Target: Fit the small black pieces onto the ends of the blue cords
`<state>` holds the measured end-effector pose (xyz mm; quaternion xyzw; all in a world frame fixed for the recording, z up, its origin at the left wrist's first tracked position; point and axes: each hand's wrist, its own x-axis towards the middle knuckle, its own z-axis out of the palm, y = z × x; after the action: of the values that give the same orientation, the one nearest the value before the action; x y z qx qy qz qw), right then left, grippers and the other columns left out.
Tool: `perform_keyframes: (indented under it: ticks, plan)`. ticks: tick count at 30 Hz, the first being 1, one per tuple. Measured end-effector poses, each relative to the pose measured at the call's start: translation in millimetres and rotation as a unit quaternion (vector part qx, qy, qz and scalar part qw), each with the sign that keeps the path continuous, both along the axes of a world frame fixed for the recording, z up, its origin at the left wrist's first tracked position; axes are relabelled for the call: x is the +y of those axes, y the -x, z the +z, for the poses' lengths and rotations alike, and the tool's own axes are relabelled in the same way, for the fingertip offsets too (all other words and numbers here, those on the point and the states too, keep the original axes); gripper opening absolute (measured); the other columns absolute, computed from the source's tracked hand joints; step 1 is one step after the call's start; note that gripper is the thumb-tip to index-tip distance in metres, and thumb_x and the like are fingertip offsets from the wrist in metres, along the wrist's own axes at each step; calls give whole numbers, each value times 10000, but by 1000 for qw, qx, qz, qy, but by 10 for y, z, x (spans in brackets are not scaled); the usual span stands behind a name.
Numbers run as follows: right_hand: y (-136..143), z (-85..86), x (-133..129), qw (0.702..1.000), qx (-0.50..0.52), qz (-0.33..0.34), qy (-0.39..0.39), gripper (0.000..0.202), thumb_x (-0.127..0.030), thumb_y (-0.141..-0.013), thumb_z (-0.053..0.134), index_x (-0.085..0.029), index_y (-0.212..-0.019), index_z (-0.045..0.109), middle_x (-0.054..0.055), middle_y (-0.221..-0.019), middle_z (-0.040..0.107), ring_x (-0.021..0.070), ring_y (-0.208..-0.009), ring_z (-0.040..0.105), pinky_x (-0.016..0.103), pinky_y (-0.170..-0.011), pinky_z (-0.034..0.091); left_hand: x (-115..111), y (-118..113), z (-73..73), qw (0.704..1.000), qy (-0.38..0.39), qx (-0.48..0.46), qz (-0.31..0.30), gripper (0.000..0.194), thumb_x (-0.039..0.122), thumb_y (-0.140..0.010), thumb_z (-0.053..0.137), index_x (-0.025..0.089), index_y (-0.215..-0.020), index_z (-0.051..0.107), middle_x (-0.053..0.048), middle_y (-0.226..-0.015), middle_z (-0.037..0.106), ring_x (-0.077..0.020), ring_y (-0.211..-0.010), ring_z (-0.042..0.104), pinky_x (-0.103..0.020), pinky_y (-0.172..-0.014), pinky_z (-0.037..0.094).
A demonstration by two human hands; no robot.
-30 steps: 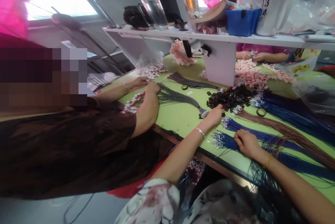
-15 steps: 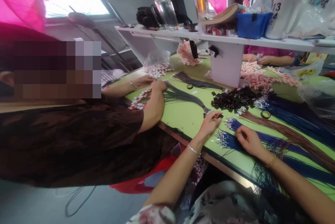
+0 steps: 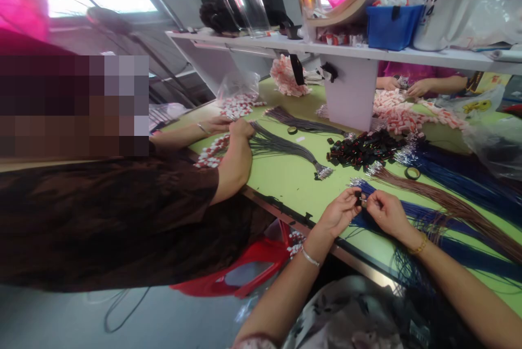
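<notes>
My left hand (image 3: 341, 211) pinches a small black plastic piece (image 3: 358, 197) between thumb and fingertips. Close against it, my right hand (image 3: 387, 212) grips a thin silvery wire end (image 3: 364, 202), which meets or nearly meets the black piece; whether it sits inside cannot be made out. Under both hands lie bundles of blue wires (image 3: 424, 214) with silvery tips. A heap of similar black pieces (image 3: 367, 149) rests just beyond, beside a bundle of brown wires (image 3: 432, 195). Grey wires (image 3: 291, 145) with silvery ends lie to the left.
A co-worker's hands (image 3: 238, 127) work at the left, near red-and-white pieces (image 3: 214, 152). Another person's hands (image 3: 420, 87) are across the table. Overhead runs a shelf (image 3: 285, 47) with a blue bin (image 3: 393, 27) and a white jug (image 3: 444, 9). A tape roll (image 3: 412, 173) lies among the wires.
My left hand has come back from the grey wires' tips to my right hand, bringing a black piece. My right hand now holds up a wire end against it. The view has shifted slightly.
</notes>
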<state>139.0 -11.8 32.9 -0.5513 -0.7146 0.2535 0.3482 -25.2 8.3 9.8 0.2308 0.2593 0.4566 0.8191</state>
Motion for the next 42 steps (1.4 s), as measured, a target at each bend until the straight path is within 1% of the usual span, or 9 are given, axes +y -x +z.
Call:
perform_keyframes:
  ticks: [10, 18, 24, 28, 31, 34, 36, 40, 42]
  plan:
    - [15, 77, -46, 999, -41, -2, -23, 172, -241, -771, 502, -182, -610, 493, -29, -533, 509, 87, -475, 398, 208, -491, 262, -49, -36, -27, 1000, -2, -7, -2, 278, 107, -714, 689, 134, -984, 627, -63, -908, 635, -115, -811, 598, -202, -720, 465]
    - [17, 64, -51, 997, -64, 10, -34, 158, -235, -768, 506, -181, -620, 522, -16, -562, 552, 89, -476, 408, 208, -494, 265, -62, -9, -21, 1000, -4, 1, 4, 304, 119, -672, 730, 140, -962, 642, -41, -864, 638, -105, -781, 603, -200, -724, 481]
    - [21, 59, -49, 999, -52, 11, -12, 158, -218, -761, 521, -181, -608, 513, -28, -539, 528, 87, -474, 404, 206, -489, 261, -87, -20, -3, 999, 1, 37, 17, 336, 165, -626, 780, 150, -935, 647, -23, -845, 632, -85, -730, 585, -192, -689, 474]
    - [35, 20, -35, 999, -27, 28, 3, 160, -206, -761, 523, -182, -605, 498, -36, -532, 510, 86, -475, 398, 203, -487, 267, -136, -60, 2, 994, -15, 94, 47, 386, 188, -587, 809, 145, -932, 642, -14, -817, 626, -76, -689, 575, -192, -661, 459]
    - [31, 15, -27, 998, -20, 50, -12, 173, -201, -796, 494, -182, -624, 502, -25, -565, 520, 91, -499, 407, 205, -507, 288, -146, -82, 10, 989, -20, 130, 66, 398, 215, -574, 815, 134, -923, 641, -8, -756, 617, -72, -621, 560, -198, -618, 446]
    - [21, 31, -23, 997, -24, 70, -26, 182, -215, -838, 459, -184, -666, 511, -8, -614, 536, 104, -544, 434, 210, -534, 308, -131, -87, 14, 989, 6, 122, 83, 394, 210, -557, 818, 127, -898, 639, 1, -719, 598, -68, -595, 544, -202, -604, 444]
    - [27, 29, -28, 997, -29, 72, -22, 178, -218, -834, 463, -187, -663, 503, -11, -604, 526, 105, -538, 428, 211, -527, 301, -132, -95, 9, 989, 16, 113, 89, 391, 201, -551, 817, 126, -890, 637, 0, -722, 596, -69, -601, 541, -204, -606, 445]
    - [54, -21, -53, 998, -45, 52, -14, 175, -201, -799, 488, -186, -624, 492, -27, -552, 496, 93, -493, 387, 215, -499, 266, -188, -131, -2, 985, -5, 139, 98, 368, 200, -574, 801, 130, -894, 635, -4, -722, 606, -72, -601, 537, -207, -606, 444]
    - [28, -39, -39, 997, -43, 60, 0, 192, -218, -810, 486, -182, -622, 503, -28, -547, 500, 92, -488, 388, 215, -497, 266, -215, -139, 1, 983, -13, 156, 101, 348, 195, -582, 794, 130, -885, 634, -9, -729, 610, -76, -615, 541, -207, -609, 446]
